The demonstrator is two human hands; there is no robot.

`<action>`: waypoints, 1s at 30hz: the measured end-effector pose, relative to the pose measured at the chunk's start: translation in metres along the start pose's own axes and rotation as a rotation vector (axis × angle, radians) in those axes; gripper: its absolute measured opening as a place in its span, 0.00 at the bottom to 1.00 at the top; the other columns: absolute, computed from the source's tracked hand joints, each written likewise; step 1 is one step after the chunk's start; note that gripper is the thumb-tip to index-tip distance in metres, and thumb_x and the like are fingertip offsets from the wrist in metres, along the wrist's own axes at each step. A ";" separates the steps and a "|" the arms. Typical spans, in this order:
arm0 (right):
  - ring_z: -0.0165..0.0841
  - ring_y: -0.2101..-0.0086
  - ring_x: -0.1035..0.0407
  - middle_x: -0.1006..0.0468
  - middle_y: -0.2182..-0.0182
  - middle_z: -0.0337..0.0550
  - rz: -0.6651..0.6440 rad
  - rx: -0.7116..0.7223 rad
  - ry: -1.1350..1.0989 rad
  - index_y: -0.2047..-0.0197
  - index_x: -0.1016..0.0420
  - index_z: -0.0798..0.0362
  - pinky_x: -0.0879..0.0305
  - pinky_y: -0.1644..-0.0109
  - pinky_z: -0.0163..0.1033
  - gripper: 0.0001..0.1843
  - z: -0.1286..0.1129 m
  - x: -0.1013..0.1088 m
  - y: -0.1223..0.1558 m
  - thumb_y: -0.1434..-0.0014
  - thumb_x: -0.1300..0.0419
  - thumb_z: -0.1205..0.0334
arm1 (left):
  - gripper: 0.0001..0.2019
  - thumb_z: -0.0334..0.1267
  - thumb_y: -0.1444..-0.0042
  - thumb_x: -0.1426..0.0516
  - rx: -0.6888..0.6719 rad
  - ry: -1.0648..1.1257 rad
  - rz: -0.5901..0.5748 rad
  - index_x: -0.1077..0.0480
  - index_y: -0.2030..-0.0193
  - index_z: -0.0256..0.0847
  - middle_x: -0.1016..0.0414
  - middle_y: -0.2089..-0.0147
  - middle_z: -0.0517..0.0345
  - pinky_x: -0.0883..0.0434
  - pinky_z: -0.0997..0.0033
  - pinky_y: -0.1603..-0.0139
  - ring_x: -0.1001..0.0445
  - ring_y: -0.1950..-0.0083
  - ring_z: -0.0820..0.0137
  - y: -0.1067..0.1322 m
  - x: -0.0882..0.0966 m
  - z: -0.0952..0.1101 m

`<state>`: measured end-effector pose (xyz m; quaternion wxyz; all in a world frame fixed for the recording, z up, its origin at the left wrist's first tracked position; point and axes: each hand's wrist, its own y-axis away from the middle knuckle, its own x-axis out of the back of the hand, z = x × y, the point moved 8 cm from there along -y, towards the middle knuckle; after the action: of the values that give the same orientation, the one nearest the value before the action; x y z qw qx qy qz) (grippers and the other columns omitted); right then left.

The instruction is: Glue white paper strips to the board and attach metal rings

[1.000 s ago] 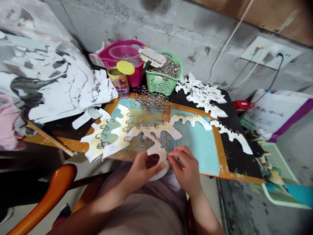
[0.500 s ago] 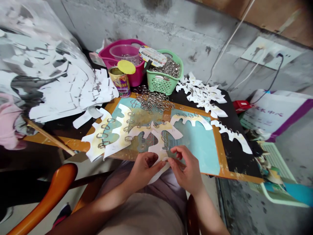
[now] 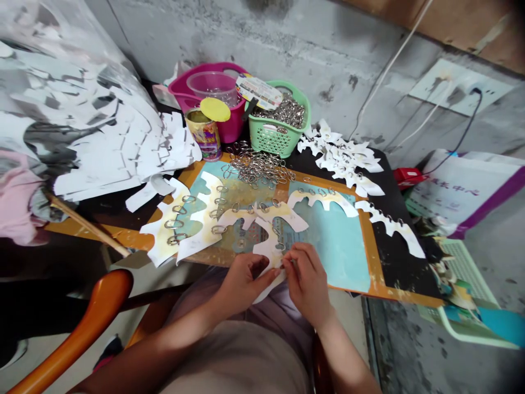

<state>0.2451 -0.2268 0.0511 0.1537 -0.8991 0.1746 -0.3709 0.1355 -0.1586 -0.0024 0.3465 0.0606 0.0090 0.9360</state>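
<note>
At the table's front edge my left hand [image 3: 248,280] grips a white notched strip [image 3: 266,246], its thumb lying on top. My right hand [image 3: 307,282] is closed, thumb and fingertips pinching the same strip's right edge. Metal oval rings sit along that edge; whether one is between my right fingertips is hidden. More notched strips with rings and yellowish smears lie around it: two at the left [image 3: 170,221] [image 3: 207,219], one just beyond [image 3: 241,216], one at the right [image 3: 324,198]. A loose heap of metal rings [image 3: 262,168] lies behind them.
A green basket [image 3: 273,137] full of rings, a magenta basket [image 3: 229,123] and an open can [image 3: 204,137] stand at the back. White cut sheets [image 3: 102,148] pile up at left, finished-looking strips [image 3: 340,156] at back right. A wooden stick [image 3: 88,225] juts over the left edge.
My right hand's fingers have drawn together and moved slightly left and in against the strip's edge. My left hand keeps its hold. The whole view has shifted a little.
</note>
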 end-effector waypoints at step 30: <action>0.31 0.70 0.31 0.26 0.65 0.39 -0.094 -0.697 -1.134 0.51 0.32 0.47 0.32 0.66 0.36 0.22 0.044 -0.033 0.016 0.43 0.34 0.46 | 0.29 0.55 0.43 0.41 0.025 0.132 -0.016 0.51 0.81 0.40 0.57 0.78 0.67 0.55 0.76 0.78 0.55 0.76 0.79 -0.002 0.001 -0.002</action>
<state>0.2514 -0.2205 -0.0058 -0.0944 -0.9585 0.1372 0.2314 0.1354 -0.1561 -0.0044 0.3519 0.0032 0.0441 0.9350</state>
